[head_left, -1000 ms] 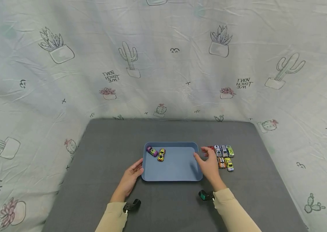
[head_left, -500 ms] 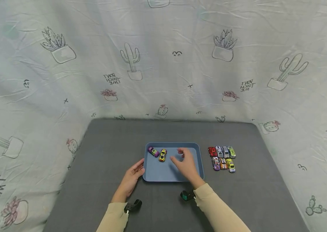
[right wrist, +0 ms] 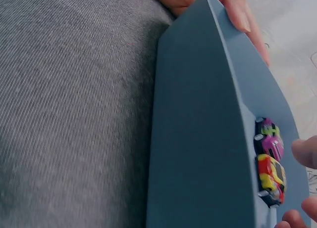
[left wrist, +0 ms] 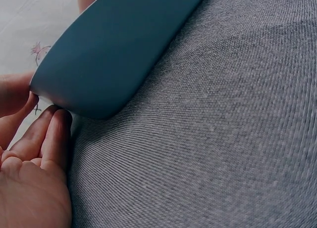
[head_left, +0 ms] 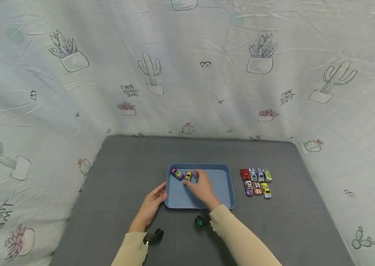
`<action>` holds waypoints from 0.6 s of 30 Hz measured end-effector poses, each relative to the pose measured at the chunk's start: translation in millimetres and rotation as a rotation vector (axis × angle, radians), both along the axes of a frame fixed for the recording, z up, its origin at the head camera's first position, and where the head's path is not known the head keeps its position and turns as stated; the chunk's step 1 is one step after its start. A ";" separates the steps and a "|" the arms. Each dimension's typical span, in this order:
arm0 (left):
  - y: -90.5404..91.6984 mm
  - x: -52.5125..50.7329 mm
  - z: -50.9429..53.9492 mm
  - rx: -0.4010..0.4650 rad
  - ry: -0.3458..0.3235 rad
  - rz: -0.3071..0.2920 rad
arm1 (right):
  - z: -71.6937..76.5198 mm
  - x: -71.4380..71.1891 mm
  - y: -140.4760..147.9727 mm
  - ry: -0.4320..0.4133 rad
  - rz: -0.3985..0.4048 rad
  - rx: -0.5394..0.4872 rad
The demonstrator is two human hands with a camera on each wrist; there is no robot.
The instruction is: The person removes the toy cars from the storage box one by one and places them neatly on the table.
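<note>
A blue rectangular tray [head_left: 200, 203] lies on the grey table, with a purple-green toy car [head_left: 176, 174] and a yellow-red toy car [head_left: 188, 176] inside at its left. My left hand [head_left: 151, 205] grips the tray's left rim near the front corner. The thumb is at the rim and the fingers lie against the outer wall. My right hand [head_left: 203, 187] reaches over the tray, thumb and fingers spread beside the yellow-red car. In the right wrist view, a gap shows between the fingertips [right wrist: 306, 152] and that car.
Right of the tray, several toy cars [head_left: 256, 183] stand in two close rows on the table [head_left: 134, 155]. A pale fabric backdrop [head_left: 187, 74] printed with cacti surrounds the table. Both wrists wear black bands.
My right hand has moved left from beside the car rows, across the tray, to the yellow-red car. My left hand stays at the tray's left side.
</note>
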State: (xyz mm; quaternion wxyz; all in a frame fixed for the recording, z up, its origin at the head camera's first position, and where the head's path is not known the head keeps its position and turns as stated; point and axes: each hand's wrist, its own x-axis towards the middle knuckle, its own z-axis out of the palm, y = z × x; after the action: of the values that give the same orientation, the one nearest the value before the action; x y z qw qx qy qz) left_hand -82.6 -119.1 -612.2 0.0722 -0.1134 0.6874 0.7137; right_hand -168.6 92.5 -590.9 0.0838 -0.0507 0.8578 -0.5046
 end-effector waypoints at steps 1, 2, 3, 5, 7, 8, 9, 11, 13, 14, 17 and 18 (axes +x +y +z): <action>0.1 0.1 -0.2 0.000 0.002 0.000 | -0.7 -0.3 -1.9 -0.003 -0.001 0.001; 0.2 0.0 -0.4 0.006 0.000 0.003 | -1.7 -0.5 -3.5 -0.002 -0.002 0.006; 0.2 0.0 -0.6 0.005 0.001 0.004 | -2.8 -0.8 -4.7 -0.005 -0.007 0.011; 0.5 0.1 -0.1 0.009 0.001 0.001 | -4.9 -1.4 -6.0 -0.002 -0.011 0.016; 0.4 -0.1 -0.1 0.019 -0.001 0.002 | -8.2 -2.3 -6.9 -0.002 -0.018 0.012; 0.4 -0.1 0.1 0.021 -0.001 0.002 | -10.3 -2.9 -7.4 -0.001 -0.023 0.014; 0.2 -0.2 0.0 0.019 0.000 0.000 | -12.3 -3.5 -7.8 -0.001 -0.025 0.016; 0.0 -0.2 -0.3 0.020 0.001 0.000 | -15.4 -4.6 -8.9 -0.008 -0.033 0.022; -0.3 -0.1 -0.8 0.018 0.000 0.002 | -17.3 -5.3 -9.9 -0.020 -0.039 0.037; -0.3 0.0 -0.8 0.013 0.000 0.001 | -17.6 -5.6 -10.2 -0.028 -0.041 0.042; -0.6 -0.3 -1.6 0.015 0.000 0.001 | -16.3 -6.3 -11.4 -0.047 -0.047 0.050; -0.5 -0.4 -1.5 0.015 0.000 0.000 | -16.1 -6.5 -11.8 -0.048 -0.048 0.055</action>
State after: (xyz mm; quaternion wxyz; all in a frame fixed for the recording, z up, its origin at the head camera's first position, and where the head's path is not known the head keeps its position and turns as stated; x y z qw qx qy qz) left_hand -83.0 -119.7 -613.6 0.0730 -0.1131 0.6819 0.7189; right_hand -175.1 80.7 -607.0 0.0934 -0.0155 0.8701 -0.4837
